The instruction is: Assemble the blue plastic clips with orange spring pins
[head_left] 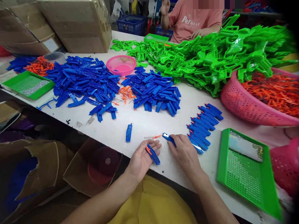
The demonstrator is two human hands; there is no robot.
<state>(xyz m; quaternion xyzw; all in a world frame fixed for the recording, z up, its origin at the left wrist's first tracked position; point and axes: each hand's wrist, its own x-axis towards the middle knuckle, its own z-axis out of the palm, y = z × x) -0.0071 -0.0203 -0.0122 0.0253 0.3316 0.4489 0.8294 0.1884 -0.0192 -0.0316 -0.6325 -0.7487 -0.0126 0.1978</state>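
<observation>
My left hand (143, 160) is palm up near the table's front edge. It holds a long blue plastic shell half (153, 154), hollow side up, with an orange piece and what looks like a spring inside. My right hand (184, 151) grips a smooth blue plastic piece (168, 138) by one end, low over the table. Just left of that piece lie an orange plastic part (157, 136) and a thin spring (148, 137). A single blue shell half (128, 133) lies farther left. Beside my right hand, several blue pieces with orange tips (202, 126) form a slanting row.
Heaps of blue pieces (81, 77), (154, 90) and green plastic frames (205, 56) cover the table's back. Pink baskets (121, 65), (247, 105) and green trays (245, 171), (28, 84) stand around. Opposite sits a person in a pink shirt (191, 21). Cardboard boxes (77, 28) are at back left.
</observation>
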